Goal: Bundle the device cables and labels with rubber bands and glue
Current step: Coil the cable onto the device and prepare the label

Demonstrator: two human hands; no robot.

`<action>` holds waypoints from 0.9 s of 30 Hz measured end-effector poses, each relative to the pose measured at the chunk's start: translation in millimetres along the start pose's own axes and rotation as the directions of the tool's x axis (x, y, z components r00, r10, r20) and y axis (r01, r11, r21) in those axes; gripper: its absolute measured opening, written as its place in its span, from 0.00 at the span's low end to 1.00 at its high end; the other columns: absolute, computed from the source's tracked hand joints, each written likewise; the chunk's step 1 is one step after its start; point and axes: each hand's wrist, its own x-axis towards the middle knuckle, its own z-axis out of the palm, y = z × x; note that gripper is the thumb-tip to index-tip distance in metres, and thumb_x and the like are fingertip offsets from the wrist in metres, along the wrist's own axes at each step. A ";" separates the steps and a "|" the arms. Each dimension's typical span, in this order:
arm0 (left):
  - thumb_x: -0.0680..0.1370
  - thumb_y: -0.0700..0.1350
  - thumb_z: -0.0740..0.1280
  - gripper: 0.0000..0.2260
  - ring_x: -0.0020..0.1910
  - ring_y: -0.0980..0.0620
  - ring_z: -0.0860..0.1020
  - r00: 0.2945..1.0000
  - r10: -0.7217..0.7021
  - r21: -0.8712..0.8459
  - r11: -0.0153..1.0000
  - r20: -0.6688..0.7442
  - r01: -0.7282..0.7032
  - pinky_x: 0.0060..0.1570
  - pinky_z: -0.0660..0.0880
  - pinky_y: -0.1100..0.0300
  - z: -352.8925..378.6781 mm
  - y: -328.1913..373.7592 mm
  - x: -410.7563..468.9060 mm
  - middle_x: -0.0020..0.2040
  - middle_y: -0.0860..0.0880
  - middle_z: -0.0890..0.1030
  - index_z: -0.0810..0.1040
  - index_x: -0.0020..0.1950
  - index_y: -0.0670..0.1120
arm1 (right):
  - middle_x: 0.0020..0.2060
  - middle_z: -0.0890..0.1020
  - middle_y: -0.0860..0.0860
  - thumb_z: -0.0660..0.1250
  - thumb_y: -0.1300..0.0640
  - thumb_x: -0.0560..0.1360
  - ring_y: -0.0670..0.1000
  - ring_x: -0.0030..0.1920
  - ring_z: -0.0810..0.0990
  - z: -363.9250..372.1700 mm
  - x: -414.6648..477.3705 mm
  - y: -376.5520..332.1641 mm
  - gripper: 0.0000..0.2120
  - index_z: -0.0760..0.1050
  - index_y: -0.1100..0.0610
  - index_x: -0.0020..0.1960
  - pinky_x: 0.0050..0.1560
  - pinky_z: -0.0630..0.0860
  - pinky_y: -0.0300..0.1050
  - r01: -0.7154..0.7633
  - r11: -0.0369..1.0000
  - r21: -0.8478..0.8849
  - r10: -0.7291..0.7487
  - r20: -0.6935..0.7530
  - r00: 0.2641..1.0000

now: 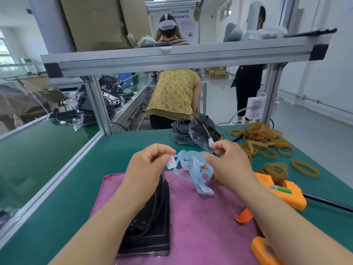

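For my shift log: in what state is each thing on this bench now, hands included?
left hand, pinches white label
right hand, pinches blue strips, held above cloth
device, lying on cloth
glue gun, lying unheld
rubber bands, loose, in piles
second device, in clear bag

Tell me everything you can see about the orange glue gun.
The orange glue gun looks plastic, with a green and white sticker on its body and a black cord leaving to the right. It lies on its side on the green table, at the right edge of the pink cloth. The right forearm crosses in front, hiding its middle.
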 end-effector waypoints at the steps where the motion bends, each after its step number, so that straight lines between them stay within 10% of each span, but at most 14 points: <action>1: 0.80 0.38 0.65 0.13 0.34 0.54 0.71 1.000 -0.006 0.056 0.998 0.015 0.005 0.40 0.70 0.61 -3.2 -1.5 0.6 0.32 0.53 0.78 0.84 0.43 0.53 | 0.48 0.76 0.46 0.70 0.54 0.73 0.45 0.43 0.75 1.8 -2.1 -5.2 0.10 0.76 0.49 0.54 0.47 0.68 0.40 0.075 0.997 -0.008 -0.076 -0.020 0.997; 3: 0.81 0.39 0.64 0.15 0.35 0.52 0.70 0.998 0.026 0.183 0.982 0.057 -0.036 0.36 0.68 0.63 -9.0 -3.2 2.5 0.35 0.44 0.78 0.83 0.46 0.58 | 0.45 0.78 0.45 0.69 0.58 0.73 0.43 0.39 0.76 5.9 -7.6 -20.4 0.10 0.76 0.48 0.52 0.43 0.71 0.39 0.159 0.984 0.085 -0.164 0.050 0.985; 9: 0.83 0.41 0.60 0.22 0.37 0.64 0.74 0.975 0.087 0.428 0.888 0.206 -0.170 0.40 0.70 0.73 -17.2 6.2 -2.2 0.40 0.58 0.77 0.67 0.73 0.61 | 0.40 0.82 0.47 0.71 0.61 0.71 0.47 0.38 0.81 18.4 -21.9 -55.5 0.10 0.76 0.51 0.49 0.46 0.81 0.45 0.154 0.954 0.256 -0.236 0.330 0.914; 14: 0.82 0.38 0.60 0.27 0.42 0.52 0.76 0.959 0.142 0.606 0.749 0.247 -0.267 0.48 0.75 0.55 -24.9 11.6 -5.4 0.43 0.54 0.78 0.61 0.77 0.58 | 0.37 0.83 0.47 0.70 0.59 0.68 0.47 0.35 0.80 25.0 -27.3 -65.3 0.12 0.75 0.49 0.50 0.44 0.80 0.47 0.223 0.960 0.172 -0.269 0.331 0.904; 21: 0.75 0.49 0.72 0.04 0.38 0.54 0.79 0.994 -0.036 0.144 0.988 -0.104 0.051 0.44 0.75 0.64 -41.0 -4.9 -5.1 0.38 0.55 0.83 0.84 0.49 0.53 | 0.31 0.79 0.50 0.65 0.70 0.69 0.49 0.29 0.74 39.9 -30.7 -70.4 0.13 0.77 0.53 0.47 0.34 0.73 0.44 -0.128 0.834 0.537 -0.061 0.321 0.945; 27: 0.71 0.47 0.76 0.09 0.30 0.55 0.65 0.962 -0.272 -0.138 0.953 -0.006 0.268 0.32 0.64 0.62 -54.1 -13.0 -7.6 0.29 0.51 0.70 0.81 0.32 0.48 | 0.30 0.79 0.49 0.68 0.69 0.70 0.49 0.36 0.77 61.5 -43.5 -69.0 0.12 0.78 0.54 0.47 0.42 0.77 0.43 -0.273 0.678 0.683 0.010 0.362 0.932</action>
